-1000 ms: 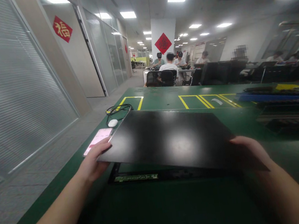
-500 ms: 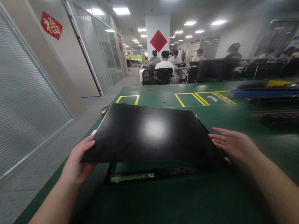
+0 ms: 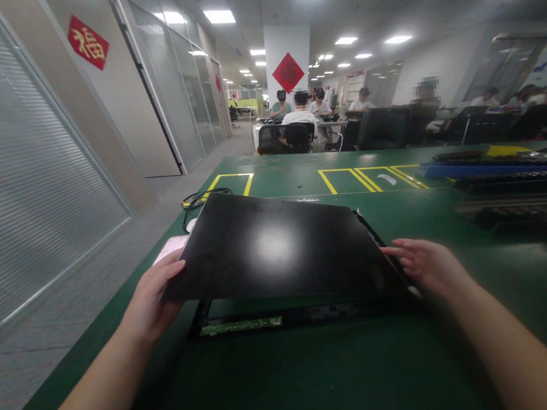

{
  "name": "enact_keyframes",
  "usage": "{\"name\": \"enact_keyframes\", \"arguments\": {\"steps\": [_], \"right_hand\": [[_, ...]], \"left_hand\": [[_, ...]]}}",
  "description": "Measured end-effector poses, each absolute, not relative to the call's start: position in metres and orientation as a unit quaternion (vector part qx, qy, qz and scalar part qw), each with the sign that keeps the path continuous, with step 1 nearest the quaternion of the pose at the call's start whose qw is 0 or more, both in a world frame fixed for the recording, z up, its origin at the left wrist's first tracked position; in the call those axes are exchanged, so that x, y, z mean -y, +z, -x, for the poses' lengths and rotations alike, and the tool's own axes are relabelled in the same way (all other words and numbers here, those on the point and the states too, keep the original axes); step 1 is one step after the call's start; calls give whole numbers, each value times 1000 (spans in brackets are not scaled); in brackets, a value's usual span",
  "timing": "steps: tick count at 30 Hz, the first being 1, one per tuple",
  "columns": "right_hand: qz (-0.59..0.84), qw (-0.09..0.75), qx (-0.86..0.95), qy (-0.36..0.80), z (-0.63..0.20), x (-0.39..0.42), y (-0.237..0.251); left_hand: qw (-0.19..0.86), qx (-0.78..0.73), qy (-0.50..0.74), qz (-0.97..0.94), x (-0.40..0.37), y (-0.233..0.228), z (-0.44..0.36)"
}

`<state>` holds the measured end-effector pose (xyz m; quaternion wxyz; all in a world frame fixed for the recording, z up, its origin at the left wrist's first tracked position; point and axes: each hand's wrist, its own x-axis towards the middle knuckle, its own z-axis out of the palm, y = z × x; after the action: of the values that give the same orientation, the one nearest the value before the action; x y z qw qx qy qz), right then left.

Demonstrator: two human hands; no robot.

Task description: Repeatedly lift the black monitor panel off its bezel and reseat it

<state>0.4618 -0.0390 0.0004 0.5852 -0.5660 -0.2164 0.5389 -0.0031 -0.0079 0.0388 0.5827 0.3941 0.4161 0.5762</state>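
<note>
A flat black screen panel (image 3: 279, 248) lies tilted above a black frame (image 3: 338, 312), its left side raised and its right side low. My left hand (image 3: 157, 294) grips the panel's left edge, thumb on top and fingers underneath. My right hand (image 3: 427, 264) is at the right edge, index fingertip at the panel's side and the other fingers loosely bent; it does not grasp the panel. A green circuit board strip (image 3: 240, 326) shows on the frame's near side. The panel hides most of the frame.
A pink phone-like object (image 3: 171, 247) and a coiled black cable (image 3: 202, 198) lie beyond my left hand. Yellow tape outlines (image 3: 339, 170) mark the green table (image 3: 298, 390). Blurred stacked black and blue parts (image 3: 505, 168) stand at right. Several people sit farther back.
The panel's left edge and my left hand have shifted slightly right, uncovering the pink object and more cable. My right hand's fingers are more bent, the index still at the edge.
</note>
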Motion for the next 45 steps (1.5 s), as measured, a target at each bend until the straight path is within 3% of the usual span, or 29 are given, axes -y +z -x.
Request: {"name": "enact_keyframes", "arguments": {"steps": [30,45], "right_hand": [[610,565,209,515,-468,36,-5],[641,558,277,449,-470,34,-15]], "left_hand": [[582,-416,538,-446,3,21,1],[602,-443,512,-423,2,18,-11]]}}
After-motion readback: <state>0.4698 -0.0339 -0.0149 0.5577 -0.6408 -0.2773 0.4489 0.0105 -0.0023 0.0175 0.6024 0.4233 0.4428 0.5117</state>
